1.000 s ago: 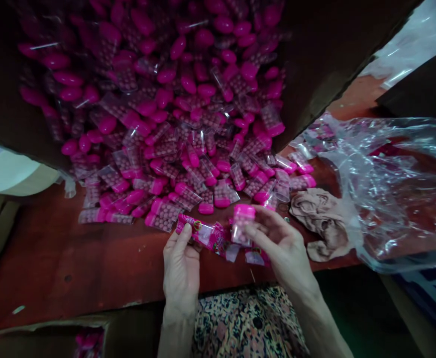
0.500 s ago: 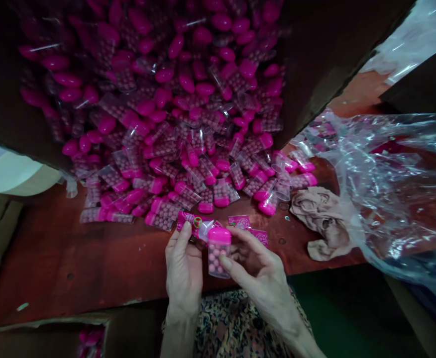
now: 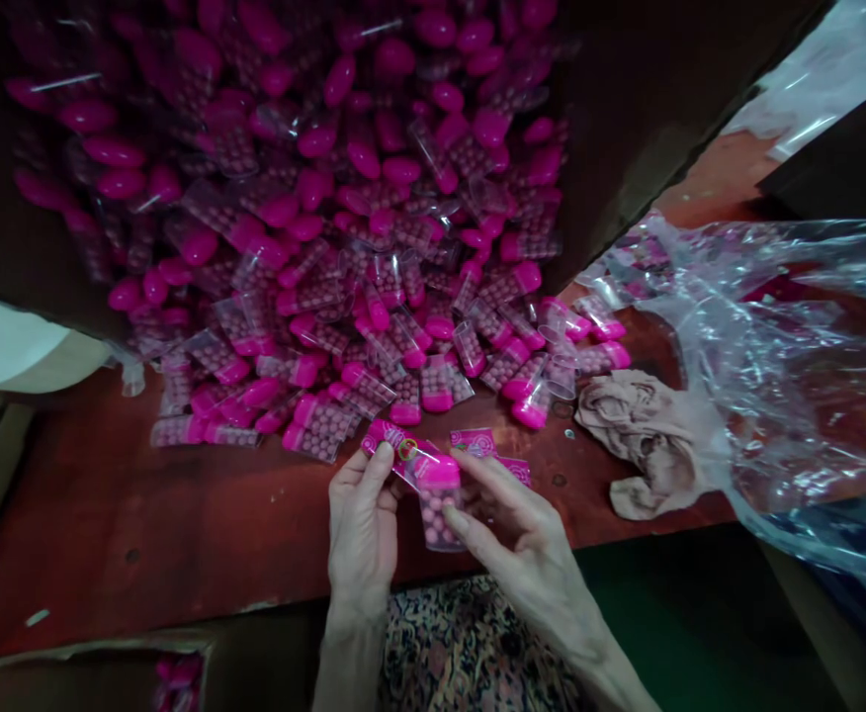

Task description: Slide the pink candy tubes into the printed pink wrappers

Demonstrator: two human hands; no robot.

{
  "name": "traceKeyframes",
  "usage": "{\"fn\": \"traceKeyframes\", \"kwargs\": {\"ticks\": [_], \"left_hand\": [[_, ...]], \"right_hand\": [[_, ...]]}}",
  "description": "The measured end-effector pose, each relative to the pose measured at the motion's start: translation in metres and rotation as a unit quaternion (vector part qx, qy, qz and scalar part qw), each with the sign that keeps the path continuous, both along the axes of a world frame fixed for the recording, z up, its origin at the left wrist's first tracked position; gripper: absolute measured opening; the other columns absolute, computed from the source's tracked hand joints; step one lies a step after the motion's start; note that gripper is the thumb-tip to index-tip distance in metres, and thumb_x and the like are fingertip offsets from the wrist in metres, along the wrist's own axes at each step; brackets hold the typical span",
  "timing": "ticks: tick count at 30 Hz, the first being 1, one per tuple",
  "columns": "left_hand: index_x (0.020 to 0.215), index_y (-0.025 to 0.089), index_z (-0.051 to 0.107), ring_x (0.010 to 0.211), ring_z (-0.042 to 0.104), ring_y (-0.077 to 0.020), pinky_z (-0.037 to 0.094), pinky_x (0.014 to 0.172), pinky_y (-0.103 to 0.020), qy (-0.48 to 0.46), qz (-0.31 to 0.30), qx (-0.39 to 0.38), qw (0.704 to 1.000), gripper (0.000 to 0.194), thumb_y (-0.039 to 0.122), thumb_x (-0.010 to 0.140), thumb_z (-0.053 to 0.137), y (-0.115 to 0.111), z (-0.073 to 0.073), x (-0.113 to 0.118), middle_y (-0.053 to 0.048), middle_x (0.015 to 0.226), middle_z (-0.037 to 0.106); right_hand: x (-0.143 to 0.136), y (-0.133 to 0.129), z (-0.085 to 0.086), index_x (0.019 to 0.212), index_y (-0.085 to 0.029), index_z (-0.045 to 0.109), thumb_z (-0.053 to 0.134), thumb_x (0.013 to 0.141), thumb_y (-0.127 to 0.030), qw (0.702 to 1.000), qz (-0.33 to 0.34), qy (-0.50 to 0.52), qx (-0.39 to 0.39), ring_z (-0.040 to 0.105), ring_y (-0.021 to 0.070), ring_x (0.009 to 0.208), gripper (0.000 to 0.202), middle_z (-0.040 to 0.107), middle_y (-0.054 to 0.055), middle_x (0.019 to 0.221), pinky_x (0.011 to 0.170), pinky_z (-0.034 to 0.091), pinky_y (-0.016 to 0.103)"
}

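My left hand point(image 3: 365, 519) pinches a pink printed label sleeve point(image 3: 395, 442) between thumb and fingers. Its right end meets the pink cap of a clear container point(image 3: 440, 504) filled with pink balls, which stands nearly upright with a slight tilt. My right hand point(image 3: 514, 529) grips this container from the right, thumb on its front; the fingers behind it are partly hidden. Just beyond my right fingers, more pink labels point(image 3: 474, 441) lie on the red-brown table point(image 3: 129, 514).
A large heap of pink-capped containers point(image 3: 381, 297) spills from a dark box point(image 3: 626, 129). Right of it lie a crumpled cloth point(image 3: 637, 440) and clear plastic bags point(image 3: 796, 366). A pale bowl point(image 3: 25, 346) is at left, an open carton point(image 3: 84, 682) below the table edge.
The label in my left hand has swung slightly right and now lies against the container's cap. The container has shifted a little right and tilted. The camera view has moved slightly.
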State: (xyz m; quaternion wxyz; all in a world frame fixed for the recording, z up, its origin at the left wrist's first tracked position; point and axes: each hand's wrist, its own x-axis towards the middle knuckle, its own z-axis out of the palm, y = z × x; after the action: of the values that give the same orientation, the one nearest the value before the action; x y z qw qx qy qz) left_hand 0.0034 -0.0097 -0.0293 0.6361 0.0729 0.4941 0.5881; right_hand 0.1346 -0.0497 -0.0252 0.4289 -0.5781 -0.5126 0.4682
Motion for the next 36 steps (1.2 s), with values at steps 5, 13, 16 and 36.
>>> {"fn": "traceKeyframes", "kwargs": {"ticks": [5,13,16,36], "left_hand": [[0.074,0.015,0.07,0.061,0.062,-0.0093,0.048,0.063,-0.02,0.021,-0.005,0.007,1.0,0.011,0.021,0.066,0.073,0.001,-0.003,0.001,-0.001,0.07,0.07],[0.074,0.016,0.07,0.059,0.061,-0.0101,0.049,0.062,-0.022,0.03,-0.009,0.029,0.999,0.014,0.022,0.063,0.076,-0.002,-0.003,0.003,-0.002,0.07,0.071],[0.083,0.017,0.071,0.065,0.064,-0.0111,0.05,0.068,-0.022,0.031,-0.038,0.041,0.998,0.023,0.015,0.061,0.076,-0.003,-0.003,0.004,-0.003,0.076,0.072],[0.083,0.015,0.07,0.078,0.067,-0.0234,0.05,0.076,-0.035,-0.032,-0.119,0.068,0.99,0.033,0.031,0.056,0.08,-0.004,-0.008,0.001,-0.009,0.076,0.073]], "right_hand": [[0.0,0.002,0.0,0.119,-0.023,0.057,0.067,0.076,-0.021,0.989,0.013,0.133,-0.059,0.065,0.0151,0.074,0.044,0.068,0.006,0.095,0.068,0.059,0.031],[-0.001,0.006,-0.007,0.096,-0.018,0.064,0.072,0.07,-0.023,0.961,-0.012,0.244,-0.13,0.067,0.0151,0.067,0.028,0.069,0.003,0.075,0.064,0.059,0.029],[-0.003,0.006,-0.009,0.099,-0.019,0.065,0.072,0.071,-0.023,0.959,-0.025,0.256,-0.118,0.067,0.0152,0.064,0.029,0.069,0.002,0.075,0.064,0.06,0.031],[-0.002,0.005,-0.014,0.098,-0.028,0.07,0.068,0.076,-0.019,0.997,-0.03,0.063,0.045,0.067,0.0179,0.079,0.024,0.071,0.001,0.089,0.076,0.056,0.034]]}}
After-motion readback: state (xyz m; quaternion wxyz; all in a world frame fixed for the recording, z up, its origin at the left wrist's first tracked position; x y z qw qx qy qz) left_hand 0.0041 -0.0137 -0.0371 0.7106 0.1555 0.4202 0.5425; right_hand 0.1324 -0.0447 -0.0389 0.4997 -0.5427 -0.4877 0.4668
